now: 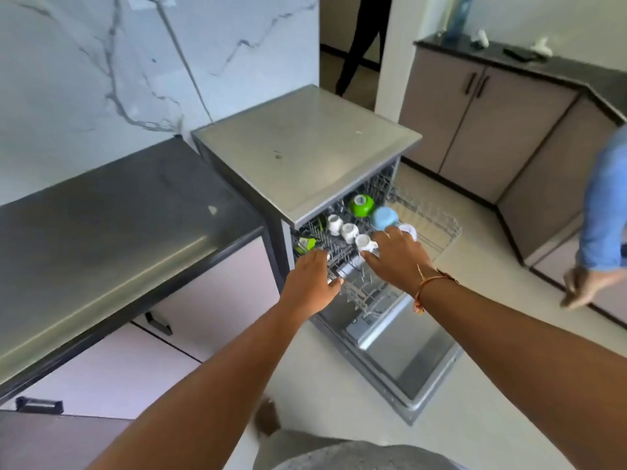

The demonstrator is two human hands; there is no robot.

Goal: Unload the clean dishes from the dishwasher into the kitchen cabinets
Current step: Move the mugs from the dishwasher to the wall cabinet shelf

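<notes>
The rack [342, 266] is held by the left hand [314, 283]; the right hand [395, 257] is spread wide over a cup [364, 242], which could be knocked and chipped.

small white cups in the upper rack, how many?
3 clear white cups in a diagonal row in the upper rack: one farthest back, one in the middle, one nearest the right hand. Another white piece shows past that hand; unclear.

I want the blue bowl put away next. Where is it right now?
In the head view, the blue bowl sits upside down in the pulled-out upper rack, right of the green bowl, just beyond the right hand.
</notes>
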